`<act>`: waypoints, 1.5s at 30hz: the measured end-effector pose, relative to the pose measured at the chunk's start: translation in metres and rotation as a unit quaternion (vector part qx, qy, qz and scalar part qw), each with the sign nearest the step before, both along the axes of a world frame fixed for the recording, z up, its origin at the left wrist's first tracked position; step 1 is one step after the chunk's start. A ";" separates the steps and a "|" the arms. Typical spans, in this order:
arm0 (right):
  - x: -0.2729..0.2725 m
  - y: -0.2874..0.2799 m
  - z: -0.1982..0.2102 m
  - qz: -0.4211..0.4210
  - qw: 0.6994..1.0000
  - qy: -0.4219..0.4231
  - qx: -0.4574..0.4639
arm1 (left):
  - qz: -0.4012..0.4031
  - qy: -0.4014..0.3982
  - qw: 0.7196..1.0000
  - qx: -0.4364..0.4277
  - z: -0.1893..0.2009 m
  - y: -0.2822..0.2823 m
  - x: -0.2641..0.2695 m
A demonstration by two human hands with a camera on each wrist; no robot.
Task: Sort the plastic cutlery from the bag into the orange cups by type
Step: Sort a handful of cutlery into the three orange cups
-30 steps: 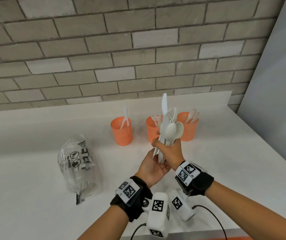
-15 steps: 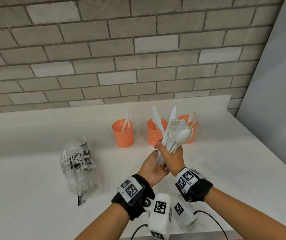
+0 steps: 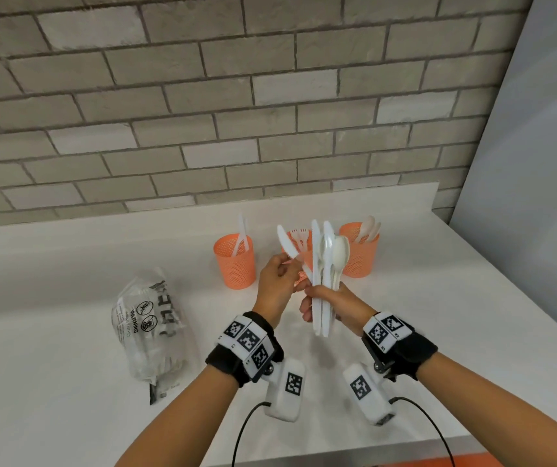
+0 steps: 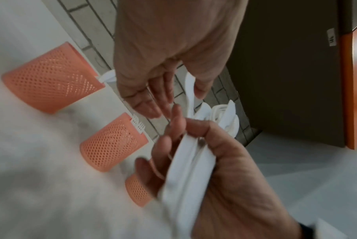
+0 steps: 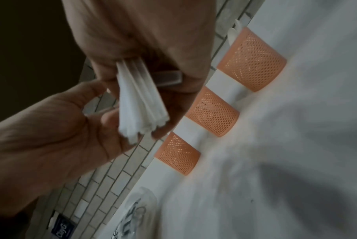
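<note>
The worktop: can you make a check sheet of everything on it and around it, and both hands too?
Surface: white worktop, matte.
Job's things: three orange cups: left cup holds knives, middle cup forks, right cup spoons; plastic bag lies on its side.
Clutter: nothing seen.
Hands: right hand grips a cutlery bunch; left hand pinches one knife.
Cables: black wrist cables.
Surroundings: brick wall.

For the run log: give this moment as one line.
left hand: pinches knife | right hand: grips bundle | cups: partly filled | bag: on counter
</note>
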State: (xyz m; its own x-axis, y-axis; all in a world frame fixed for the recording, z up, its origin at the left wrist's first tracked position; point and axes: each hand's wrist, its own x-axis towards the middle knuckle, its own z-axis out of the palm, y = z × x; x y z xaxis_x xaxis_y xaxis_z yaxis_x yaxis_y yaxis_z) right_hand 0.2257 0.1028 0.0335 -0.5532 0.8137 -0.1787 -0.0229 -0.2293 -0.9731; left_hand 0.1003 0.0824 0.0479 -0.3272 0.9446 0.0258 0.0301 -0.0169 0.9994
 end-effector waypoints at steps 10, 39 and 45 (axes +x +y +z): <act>0.005 -0.004 -0.015 0.058 0.996 0.005 -0.064 | 0.086 -0.062 0.994 0.033 0.005 0.013 -0.022; 0.005 0.026 -0.033 0.068 0.983 0.006 -0.171 | 0.072 -0.072 0.989 -0.106 -0.024 0.039 -0.007; 0.017 0.049 -0.046 0.010 0.990 -0.037 -0.136 | 0.179 -0.114 0.976 -0.038 -0.026 0.052 -0.010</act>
State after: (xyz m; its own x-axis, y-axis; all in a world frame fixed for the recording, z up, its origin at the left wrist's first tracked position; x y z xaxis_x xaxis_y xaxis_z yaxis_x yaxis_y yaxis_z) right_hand 0.2423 0.1517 -0.0127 -0.5460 0.7190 -0.4300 0.0540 -0.4820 -0.8745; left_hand 0.0900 0.1344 0.0223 -0.6261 0.7647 -0.1527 -0.2035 0.0287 0.9786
